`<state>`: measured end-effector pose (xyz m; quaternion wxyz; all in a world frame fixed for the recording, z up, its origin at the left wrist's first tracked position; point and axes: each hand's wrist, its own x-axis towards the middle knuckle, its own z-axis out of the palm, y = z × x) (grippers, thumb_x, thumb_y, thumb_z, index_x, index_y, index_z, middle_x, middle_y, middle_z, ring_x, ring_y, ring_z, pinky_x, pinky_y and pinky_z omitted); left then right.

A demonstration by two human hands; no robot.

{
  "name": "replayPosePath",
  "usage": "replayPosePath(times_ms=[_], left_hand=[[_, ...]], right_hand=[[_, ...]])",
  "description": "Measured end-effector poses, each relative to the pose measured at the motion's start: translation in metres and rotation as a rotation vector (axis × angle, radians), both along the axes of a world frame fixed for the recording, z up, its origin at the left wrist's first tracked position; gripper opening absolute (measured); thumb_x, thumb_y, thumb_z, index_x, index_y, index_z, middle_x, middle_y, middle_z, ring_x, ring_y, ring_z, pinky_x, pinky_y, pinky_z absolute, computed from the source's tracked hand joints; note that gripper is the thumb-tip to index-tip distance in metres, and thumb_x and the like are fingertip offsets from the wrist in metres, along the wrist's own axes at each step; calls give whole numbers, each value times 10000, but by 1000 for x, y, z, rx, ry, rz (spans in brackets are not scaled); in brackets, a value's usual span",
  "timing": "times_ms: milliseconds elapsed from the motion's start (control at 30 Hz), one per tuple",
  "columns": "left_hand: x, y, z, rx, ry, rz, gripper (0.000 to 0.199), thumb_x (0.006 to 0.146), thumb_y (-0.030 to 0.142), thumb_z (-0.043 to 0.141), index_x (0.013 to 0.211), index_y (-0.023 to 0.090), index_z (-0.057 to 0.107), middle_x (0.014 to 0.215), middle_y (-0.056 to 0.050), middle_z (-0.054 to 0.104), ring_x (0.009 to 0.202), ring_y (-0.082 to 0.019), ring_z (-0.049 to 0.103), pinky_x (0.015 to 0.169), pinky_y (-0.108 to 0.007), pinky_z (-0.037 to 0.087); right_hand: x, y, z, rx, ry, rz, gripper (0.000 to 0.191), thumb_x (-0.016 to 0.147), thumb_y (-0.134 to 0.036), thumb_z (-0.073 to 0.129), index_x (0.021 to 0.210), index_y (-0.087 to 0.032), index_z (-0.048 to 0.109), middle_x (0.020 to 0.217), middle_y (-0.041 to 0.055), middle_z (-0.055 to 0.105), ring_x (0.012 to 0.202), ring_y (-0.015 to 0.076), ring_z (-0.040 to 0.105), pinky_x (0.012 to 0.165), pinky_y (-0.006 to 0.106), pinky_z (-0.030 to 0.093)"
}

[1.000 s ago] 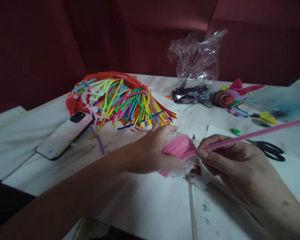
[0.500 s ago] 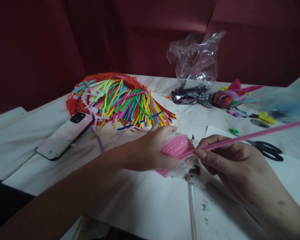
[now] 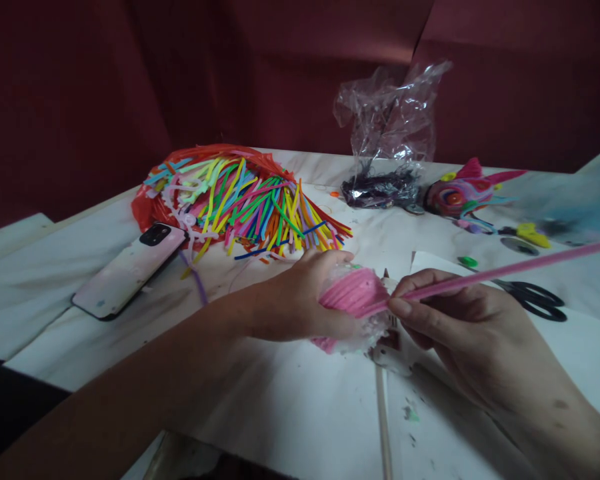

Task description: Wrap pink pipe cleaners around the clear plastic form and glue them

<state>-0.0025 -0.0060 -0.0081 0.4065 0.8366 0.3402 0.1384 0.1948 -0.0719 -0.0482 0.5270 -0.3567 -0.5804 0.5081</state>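
A rounded, whitish ball point(image 3: 355, 293), partly wrapped in pink strands, sits in the grasp of my left hand point(image 3: 305, 300), with the fingers and thumb round its left side. My right hand point(image 3: 435, 313) pinches a pink pipe cleaner point(image 3: 510, 269) just right of the ball. One end of that pipe cleaner lies against the pink wrapping; the other runs up to the right and out of view. The far side of the ball is hidden.
Many coloured pipe cleaners point(image 3: 260, 207) spill from a red bag behind my left hand. A phone point(image 3: 127, 273) lies left. Black-handled scissors point(image 3: 535, 297), a clear bag point(image 3: 390, 133) and a pink fish-like figure point(image 3: 460, 197) are right of centre or farther right.
My right hand has shifted very slightly left with the pipe cleaner. My left hand and the ball are almost where they were.
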Motion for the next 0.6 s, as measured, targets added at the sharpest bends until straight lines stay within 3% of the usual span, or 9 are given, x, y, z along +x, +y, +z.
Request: replayPosePath(times_ms=[467, 600], left_hand=[[4, -3, 2, -69, -23, 67, 796, 650, 361, 625, 1331, 119, 290, 1249, -152, 479, 1029, -284, 530, 838, -400, 452], [3, 0, 0, -49, -43, 58, 766, 657, 378, 626, 1310, 117, 323, 1276, -146, 463, 1092, -296, 493, 891, -415, 425]], right_hand=[[-5, -3, 9, 36, -11, -28, 276, 883, -269, 688, 862, -47, 526, 730, 63, 401, 596, 94, 436, 511, 75, 431], [-1, -3, 10, 59, 13, -68, 265, 888, -264, 715, 870, -61, 544, 690, 47, 380, 560, 67, 413, 484, 39, 411]])
